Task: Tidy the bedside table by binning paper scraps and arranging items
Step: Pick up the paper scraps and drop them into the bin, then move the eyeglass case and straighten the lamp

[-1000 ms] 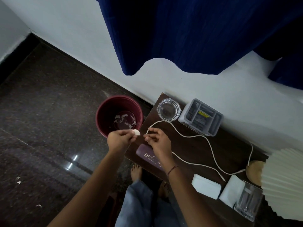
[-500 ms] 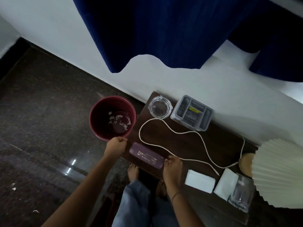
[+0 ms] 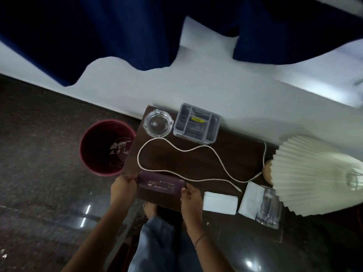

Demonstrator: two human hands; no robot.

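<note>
Here each hand [image 3: 123, 188] [image 3: 190, 195] grips the purple case [image 3: 161, 183] ends.

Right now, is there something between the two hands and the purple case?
Nothing visible. The left hand touches the left end of the purple case and the right hand touches its right end. The white cable lies just behind it.

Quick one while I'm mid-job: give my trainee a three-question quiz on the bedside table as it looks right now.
1. True or false: both hands grip the purple case, one at each end.
2. What lies inside the maroon bin? A) paper scraps B) a glass C) nothing
3. Fill in: the white cable loops between the case and the clear glass ____.

Key: 1 true: left hand, right hand. 2 A. 3 ashtray.
</note>
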